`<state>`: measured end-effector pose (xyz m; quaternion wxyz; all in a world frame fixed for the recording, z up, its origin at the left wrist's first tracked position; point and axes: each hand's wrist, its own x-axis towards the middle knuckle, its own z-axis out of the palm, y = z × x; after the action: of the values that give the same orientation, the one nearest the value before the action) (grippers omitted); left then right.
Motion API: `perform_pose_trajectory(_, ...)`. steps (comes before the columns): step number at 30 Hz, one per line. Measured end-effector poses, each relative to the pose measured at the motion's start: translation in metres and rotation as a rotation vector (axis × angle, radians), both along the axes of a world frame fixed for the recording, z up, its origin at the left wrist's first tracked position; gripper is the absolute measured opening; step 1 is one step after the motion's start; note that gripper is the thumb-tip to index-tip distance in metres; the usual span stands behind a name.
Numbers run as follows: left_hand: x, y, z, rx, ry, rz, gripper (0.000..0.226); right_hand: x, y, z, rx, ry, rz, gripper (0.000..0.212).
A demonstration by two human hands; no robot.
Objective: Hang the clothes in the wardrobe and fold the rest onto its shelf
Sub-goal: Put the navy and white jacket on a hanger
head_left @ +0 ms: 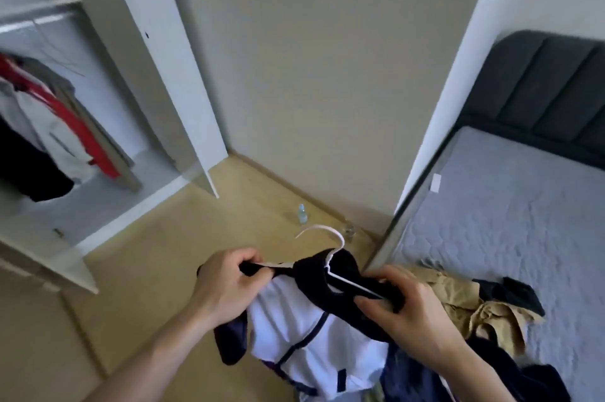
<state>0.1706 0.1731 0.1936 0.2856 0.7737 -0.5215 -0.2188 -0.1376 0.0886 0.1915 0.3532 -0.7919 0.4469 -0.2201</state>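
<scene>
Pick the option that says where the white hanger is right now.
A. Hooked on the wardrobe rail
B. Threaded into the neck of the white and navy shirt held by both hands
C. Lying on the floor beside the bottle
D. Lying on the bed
B: the white hanger sits inside the dark collar of the white and navy shirt, with the left hand and right hand each gripping a shoulder.

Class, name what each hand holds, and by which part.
Both hold the shirt on a hanger: left hand at one shoulder, right hand at the other.
</scene>
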Motion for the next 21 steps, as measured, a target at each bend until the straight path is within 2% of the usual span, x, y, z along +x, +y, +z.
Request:
perform_pose_trajectory(4,0.085,0.022,0.019,-0.055,0.025,0.167,0.030,0.075,-0.005,0.011,-0.015,-0.001,0.075,0.044)
perform_pose_trajectory(8,0.174,0.044,0.034,-0.092,0.012,0.292,0.028,0.161,-0.013,0.016,0.007,0.058,0.125,0.043)
perform_pose_trajectory(11,0.238,0.057,0.042,-0.121,-0.025,0.364,0.029,0.224,-0.022,0.017,-0.036,0.061,0.174,0.032)
perform_pose_trajectory(14,0.293,0.065,0.051,-0.135,-0.075,0.401,0.030,0.279,-0.035,0.024,-0.024,0.077,0.240,0.002)
perform_pose_trajectory(17,0.340,0.066,0.061,-0.177,-0.061,0.442,0.028,0.330,-0.041,0.036,0.038,0.007,0.275,0.030)
perform_pose_trajectory(21,0.395,0.064,0.073,-0.255,-0.034,0.504,0.019,0.398,-0.049,0.055,0.134,-0.164,0.265,0.038)
